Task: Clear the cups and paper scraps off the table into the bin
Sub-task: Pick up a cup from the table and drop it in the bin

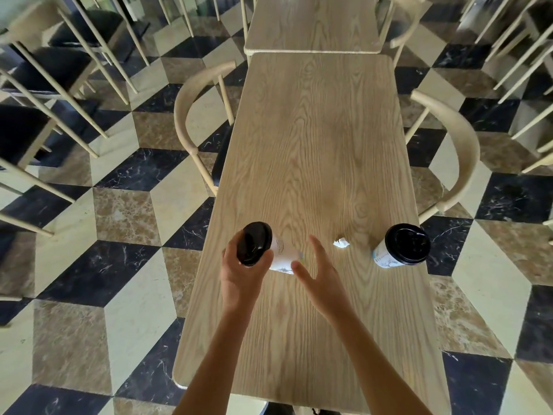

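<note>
- Wooden table [314, 139] stands on a checkered floor
- Your left hand [242, 272] grips a cup [269, 250] tipped sideways, black lid pointing left
- Your right hand [318, 271] is spread wide, holding nothing
- Second cup [399, 247] stands near the right edge, paper scrap [341, 242] beside it

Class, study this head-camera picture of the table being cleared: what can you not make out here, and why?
- The bin: nowhere in the head view.
- Print on both cups, the held cup and standing cup: too small, blurred.
- Contents: black lids cover them.
- Left hand fingers: hidden behind the held cup.
</note>
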`<state>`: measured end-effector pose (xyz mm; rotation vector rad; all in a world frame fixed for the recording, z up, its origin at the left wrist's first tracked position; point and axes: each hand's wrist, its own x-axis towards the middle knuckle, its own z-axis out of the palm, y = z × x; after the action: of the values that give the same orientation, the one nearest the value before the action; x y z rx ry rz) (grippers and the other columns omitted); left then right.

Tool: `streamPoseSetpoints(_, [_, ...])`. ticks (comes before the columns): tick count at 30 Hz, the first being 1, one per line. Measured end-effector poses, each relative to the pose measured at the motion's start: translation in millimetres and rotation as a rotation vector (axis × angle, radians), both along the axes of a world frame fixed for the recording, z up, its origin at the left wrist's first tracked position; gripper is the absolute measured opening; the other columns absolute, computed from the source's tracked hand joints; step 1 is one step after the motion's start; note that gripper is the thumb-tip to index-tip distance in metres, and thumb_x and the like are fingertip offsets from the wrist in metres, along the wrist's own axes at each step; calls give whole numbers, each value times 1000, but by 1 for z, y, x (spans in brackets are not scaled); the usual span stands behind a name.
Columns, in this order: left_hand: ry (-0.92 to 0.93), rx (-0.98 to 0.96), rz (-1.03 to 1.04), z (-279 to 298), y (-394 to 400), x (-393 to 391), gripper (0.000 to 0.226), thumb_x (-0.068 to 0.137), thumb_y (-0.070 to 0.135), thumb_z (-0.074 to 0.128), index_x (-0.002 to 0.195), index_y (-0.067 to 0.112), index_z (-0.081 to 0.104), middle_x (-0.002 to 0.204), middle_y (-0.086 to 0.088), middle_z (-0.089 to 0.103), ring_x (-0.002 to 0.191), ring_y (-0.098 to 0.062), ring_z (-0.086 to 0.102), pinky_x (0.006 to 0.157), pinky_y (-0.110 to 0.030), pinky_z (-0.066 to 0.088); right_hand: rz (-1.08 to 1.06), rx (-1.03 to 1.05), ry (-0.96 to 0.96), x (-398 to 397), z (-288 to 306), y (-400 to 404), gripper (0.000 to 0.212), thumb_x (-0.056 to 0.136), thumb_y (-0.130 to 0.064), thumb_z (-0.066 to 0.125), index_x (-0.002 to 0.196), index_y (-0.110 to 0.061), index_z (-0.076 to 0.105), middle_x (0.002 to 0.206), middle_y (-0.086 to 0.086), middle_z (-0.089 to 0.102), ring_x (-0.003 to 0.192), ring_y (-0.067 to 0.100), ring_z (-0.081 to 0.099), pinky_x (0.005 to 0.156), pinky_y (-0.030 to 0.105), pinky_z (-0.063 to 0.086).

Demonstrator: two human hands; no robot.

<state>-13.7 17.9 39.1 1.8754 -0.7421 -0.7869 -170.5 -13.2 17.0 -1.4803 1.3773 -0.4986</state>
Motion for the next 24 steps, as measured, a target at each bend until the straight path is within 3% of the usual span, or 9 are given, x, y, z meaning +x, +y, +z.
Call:
streamPoseSetpoints(2, [160, -28, 20, 12, 13, 0, 54, 72, 36, 77, 124, 32, 62, 110, 9, 72, 102, -4, 69, 97, -40, 56, -26, 8, -39, 0, 4, 4, 75, 97, -42, 58, 158, -22, 20, 164, -2, 31, 150, 15, 31, 119, 29, 26])
streamPoseSetpoints(5, [318, -64, -16, 25, 30, -1, 65, 73, 43, 77, 134, 29, 58, 118, 3, 73, 112, -12, 68, 104, -47, 52, -128, 42, -133, -3, 12, 12, 74, 95, -35, 63, 156, -17, 26, 151, 2, 48, 139, 21, 49, 113, 37, 42])
streamPoseSetpoints(7, [373, -88, -34, 33, 39, -4, 62, 76, 36, 76, 135, 30, 57, 119, 5, 73, 112, -10, 69, 106, -47, 50, -187, 48, -180, -8, 17, 21, 74, 93, -35, 65, 154, -16, 29, 142, -3, 54, 132, 16, 54, 104, 25, 48])
streamPoseSetpoints(10, [417, -119, -100, 45, 48, -13, 54, 79, 27, 74, 131, 31, 61, 118, 7, 74, 110, -8, 70, 106, -46, 51, -254, 7, -226, -19, 25, 37, 68, 92, -34, 68, 150, -16, 36, 130, -8, 59, 115, -8, 60, 83, 5, 49])
streamPoseSetpoints(12, [412, -144, -161, 53, 51, -22, 54, 79, 25, 72, 132, 27, 62, 121, 2, 73, 112, -11, 69, 105, -48, 51, -303, -32, -249, -29, 34, 47, 66, 91, -34, 68, 148, -17, 39, 129, -2, 63, 109, -5, 64, 84, 12, 54])
streamPoseSetpoints(14, [418, -173, -239, 61, 53, -35, 59, 77, 26, 73, 134, 21, 60, 125, -3, 70, 116, -15, 67, 105, -48, 51, -363, -71, -277, -45, 44, 57, 61, 90, -33, 69, 143, -17, 43, 125, 4, 65, 108, 9, 68, 87, 26, 59])
streamPoseSetpoints(16, [430, -183, -327, 69, 57, -52, 66, 71, 33, 76, 133, 19, 59, 127, -4, 70, 118, -18, 66, 103, -44, 52, -432, -123, -300, -66, 52, 69, 57, 90, -28, 70, 139, -12, 46, 121, 9, 66, 106, 18, 70, 84, 29, 59])
streamPoseSetpoints(21, [391, -186, -532, 90, 68, -114, 69, 63, 44, 73, 129, 28, 62, 123, 3, 72, 110, -5, 69, 82, -18, 54, -589, -217, -253, -133, 76, 112, 53, 90, -32, 70, 137, -20, 49, 114, -2, 67, 96, 4, 69, 79, 22, 58])
streamPoseSetpoints(24, [375, -186, -655, 101, 82, -163, 52, 72, 40, 74, 123, 36, 63, 111, 12, 76, 104, 1, 69, 76, -12, 53, -661, -261, -200, -183, 90, 144, 79, 85, -50, 68, 148, -14, 39, 126, 2, 62, 110, 16, 66, 92, 35, 57])
